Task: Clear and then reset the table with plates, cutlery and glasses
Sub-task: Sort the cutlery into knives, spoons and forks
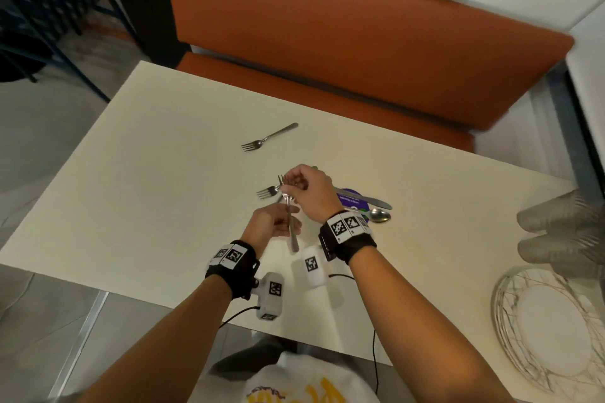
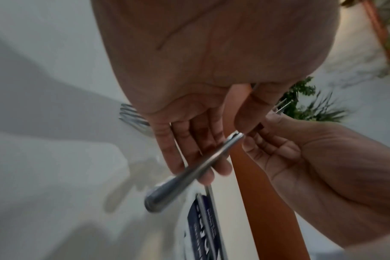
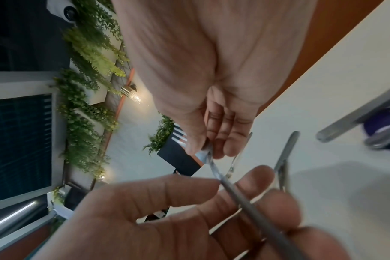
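Note:
My right hand (image 1: 294,181) pinches a steel fork (image 1: 290,222) at its neck, tines up, a little above the cream table (image 1: 147,173). In the right wrist view the thumb and fingers of that hand (image 3: 211,142) close on the fork's neck (image 3: 208,154). My left hand (image 1: 281,222) is just below. The fork's handle (image 2: 189,172) lies across its straight fingers, and the thumb presses near the neck. A second fork (image 1: 266,191) lies on the table under my hands. A third fork (image 1: 268,137) lies farther back.
A knife (image 1: 363,199) and a spoon (image 1: 376,214) lie across a purple coaster (image 1: 352,201) right of my hands. Stacked glasses (image 1: 563,232) and a wire basket (image 1: 504,311) holding a white plate stand at the right edge. An orange bench (image 1: 327,42) runs behind the table.

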A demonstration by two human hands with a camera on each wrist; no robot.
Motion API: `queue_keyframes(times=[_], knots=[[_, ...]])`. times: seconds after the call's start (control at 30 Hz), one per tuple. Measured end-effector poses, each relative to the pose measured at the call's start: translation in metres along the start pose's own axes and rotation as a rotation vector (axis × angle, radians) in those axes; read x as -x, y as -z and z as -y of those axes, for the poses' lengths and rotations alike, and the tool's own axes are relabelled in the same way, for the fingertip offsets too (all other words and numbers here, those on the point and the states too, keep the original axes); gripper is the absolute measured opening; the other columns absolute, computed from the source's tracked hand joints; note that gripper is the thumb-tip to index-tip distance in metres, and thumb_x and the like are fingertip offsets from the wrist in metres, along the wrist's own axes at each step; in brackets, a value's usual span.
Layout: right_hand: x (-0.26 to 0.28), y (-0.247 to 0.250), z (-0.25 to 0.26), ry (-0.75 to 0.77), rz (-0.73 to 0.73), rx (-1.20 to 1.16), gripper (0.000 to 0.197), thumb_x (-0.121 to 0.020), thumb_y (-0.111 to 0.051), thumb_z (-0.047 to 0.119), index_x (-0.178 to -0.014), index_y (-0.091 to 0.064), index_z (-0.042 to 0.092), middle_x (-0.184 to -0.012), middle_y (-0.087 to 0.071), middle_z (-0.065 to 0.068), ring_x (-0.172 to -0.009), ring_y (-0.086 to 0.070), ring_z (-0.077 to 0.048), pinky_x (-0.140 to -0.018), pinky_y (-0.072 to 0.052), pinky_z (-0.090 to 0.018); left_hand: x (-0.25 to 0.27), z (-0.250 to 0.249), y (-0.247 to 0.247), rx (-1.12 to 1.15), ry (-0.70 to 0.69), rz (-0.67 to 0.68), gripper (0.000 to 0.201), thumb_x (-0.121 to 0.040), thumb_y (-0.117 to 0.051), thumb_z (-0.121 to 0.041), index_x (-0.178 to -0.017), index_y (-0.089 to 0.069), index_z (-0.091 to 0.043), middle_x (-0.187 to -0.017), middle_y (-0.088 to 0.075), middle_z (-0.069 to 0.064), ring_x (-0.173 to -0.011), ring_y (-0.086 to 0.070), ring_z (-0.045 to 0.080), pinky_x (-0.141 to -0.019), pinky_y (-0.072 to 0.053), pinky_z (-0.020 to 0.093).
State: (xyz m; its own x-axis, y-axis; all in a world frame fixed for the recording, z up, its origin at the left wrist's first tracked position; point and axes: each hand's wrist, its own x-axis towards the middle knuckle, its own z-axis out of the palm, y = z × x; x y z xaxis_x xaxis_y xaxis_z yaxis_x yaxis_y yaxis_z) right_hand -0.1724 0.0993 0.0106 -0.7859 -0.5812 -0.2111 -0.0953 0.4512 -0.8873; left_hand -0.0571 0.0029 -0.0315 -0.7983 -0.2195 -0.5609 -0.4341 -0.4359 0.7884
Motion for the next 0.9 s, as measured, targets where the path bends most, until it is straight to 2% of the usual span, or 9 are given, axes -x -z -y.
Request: queue_keyframes(times=[0.07,0.13,0.2,0.23,0.33,0.43,0.53,0.73,0.9], knots=[[-0.016,-0.006,0.010,-0.002,0.005,-0.021,0.016,-0.085,-0.078,0.009,-0.097,-0.068,0.015,-0.090,-0.070,0.001,-0.073,-0.062,-0.005,-0.060,-0.051,-0.013,-0.002,-0.008,0.006,0.029,-0.026,-0.041,0.030,-0.100,-0.042,-0.010,-0.105,-0.068,0.003,-0.080,-0.066,0.019,-0.074,-0.065,0.035,-0.081,-0.054,0.042],[-0.032,-0.011,0.015,0.016,0.006,0.008,0.017,-0.084,-0.079,0.014,-0.097,-0.069,0.017,-0.092,-0.071,0.002,-0.077,-0.064,-0.009,-0.068,-0.052,-0.015,-0.004,-0.016,0.014,0.045,-0.060,-0.079,0.028,-0.104,-0.041,-0.009,-0.098,-0.067,0.000,-0.073,-0.057,0.014,-0.064,-0.059,0.030,-0.066,-0.055,0.037],[-0.048,-0.015,0.017,0.007,0.035,0.008,0.019,-0.085,-0.079,0.026,-0.101,-0.071,0.021,-0.095,-0.073,0.005,-0.083,-0.068,-0.014,-0.075,-0.055,-0.021,-0.010,-0.020,0.026,0.042,-0.089,-0.139,0.029,-0.107,-0.041,-0.008,-0.089,-0.064,-0.004,-0.069,-0.053,0.010,-0.056,-0.055,0.028,-0.048,-0.047,0.032],[-0.054,-0.014,0.016,-0.008,0.050,0.009,0.020,-0.088,-0.075,0.033,-0.104,-0.072,0.023,-0.096,-0.073,0.007,-0.085,-0.069,-0.015,-0.076,-0.056,-0.023,-0.012,-0.020,0.031,0.042,-0.096,-0.169,0.030,-0.107,-0.041,-0.008,-0.086,-0.062,-0.006,-0.067,-0.052,0.008,-0.052,-0.052,0.025,-0.046,-0.039,0.031],[-0.075,-0.011,0.006,-0.028,0.055,0.062,0.020,-0.098,-0.061,0.033,-0.109,-0.074,0.022,-0.099,-0.076,0.007,-0.083,-0.068,-0.012,-0.078,-0.053,-0.027,-0.022,-0.021,0.050,0.067,-0.069,-0.256,0.030,-0.106,-0.041,-0.007,-0.085,-0.062,-0.008,-0.067,-0.046,0.005,-0.046,-0.038,0.016,-0.052,-0.023,0.032],[-0.089,-0.012,-0.017,0.014,0.051,0.295,0.017,-0.096,-0.063,0.016,-0.106,-0.077,0.016,-0.106,-0.074,0.000,-0.095,-0.064,-0.015,-0.092,-0.052,-0.032,-0.027,-0.024,0.064,0.086,-0.032,-0.325,0.029,-0.107,-0.038,-0.003,-0.098,-0.065,-0.003,-0.064,-0.039,0.003,-0.049,-0.027,0.013,-0.048,-0.021,0.025],[-0.094,-0.021,-0.038,-0.002,0.173,0.568,0.019,-0.093,-0.063,0.012,-0.103,-0.076,0.022,-0.106,-0.065,-0.002,-0.104,-0.052,-0.018,-0.099,-0.047,-0.035,-0.031,-0.023,0.074,0.084,-0.017,-0.359,0.030,-0.105,-0.037,-0.002,-0.107,-0.067,-0.002,-0.061,-0.037,0.000,-0.050,-0.025,0.013,-0.048,-0.020,0.024],[-0.099,-0.027,-0.046,0.093,0.268,0.822,0.013,-0.092,-0.069,0.014,-0.102,-0.076,0.018,-0.112,-0.062,-0.003,-0.112,-0.049,-0.024,-0.095,-0.040,-0.036,-0.038,-0.026,0.076,0.118,0.025,-0.395,0.029,-0.104,-0.039,-0.006,-0.101,-0.068,-0.006,-0.054,-0.039,-0.005,-0.047,-0.026,0.012,-0.045,-0.022,0.023],[-0.104,-0.028,-0.044,0.106,0.318,0.877,0.009,-0.092,-0.069,0.015,-0.095,-0.077,0.016,-0.109,-0.064,-0.006,-0.108,-0.052,-0.025,-0.094,-0.047,-0.039,-0.044,-0.027,0.073,0.111,0.010,-0.402,0.028,-0.106,-0.041,-0.010,-0.101,-0.069,-0.006,-0.054,-0.039,-0.006,-0.047,-0.027,0.012,-0.045,-0.023,0.024]])
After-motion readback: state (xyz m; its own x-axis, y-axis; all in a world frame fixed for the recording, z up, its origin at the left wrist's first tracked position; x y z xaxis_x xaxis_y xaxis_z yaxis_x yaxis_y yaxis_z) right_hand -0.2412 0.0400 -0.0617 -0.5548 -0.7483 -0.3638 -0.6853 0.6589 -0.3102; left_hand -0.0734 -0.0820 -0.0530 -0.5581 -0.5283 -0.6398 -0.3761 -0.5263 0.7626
